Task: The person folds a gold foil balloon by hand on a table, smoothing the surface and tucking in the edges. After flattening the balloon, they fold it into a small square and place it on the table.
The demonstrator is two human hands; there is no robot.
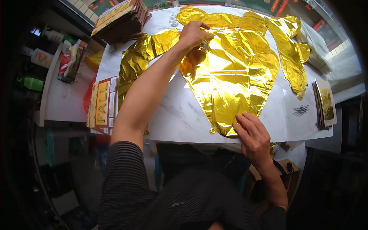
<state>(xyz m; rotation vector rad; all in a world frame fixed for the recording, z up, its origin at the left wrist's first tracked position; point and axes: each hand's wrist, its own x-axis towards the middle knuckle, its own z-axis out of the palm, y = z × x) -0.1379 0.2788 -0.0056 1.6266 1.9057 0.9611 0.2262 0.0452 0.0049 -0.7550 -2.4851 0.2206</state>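
Observation:
A flat gold foil balloon (pixel 234 76) lies spread on the white marbled table (pixel 168 115), narrowing toward the near edge. My left hand (pixel 193 35) reaches across to its far left part, fingers bent and closed on the foil there. The fingertips are partly lost against the shiny surface. At the near right corner, my right hand (pixel 253 136) rests with fingers extended over the foil. More gold foil lies around it: a piece (pixel 145 51) under my left forearm, a rounded piece (pixel 214 18) beyond, and a long piece (pixel 287 50) at the right.
A tall stack of printed packets (pixel 117 21) stands at the far left. Packets lettered "FALL" (pixel 102 101) lie at the left edge. Thin packets (pixel 324 103) and clear plastic sleeves (pixel 312 46) sit on the right. A cardboard box (pixel 291 174) is below the table.

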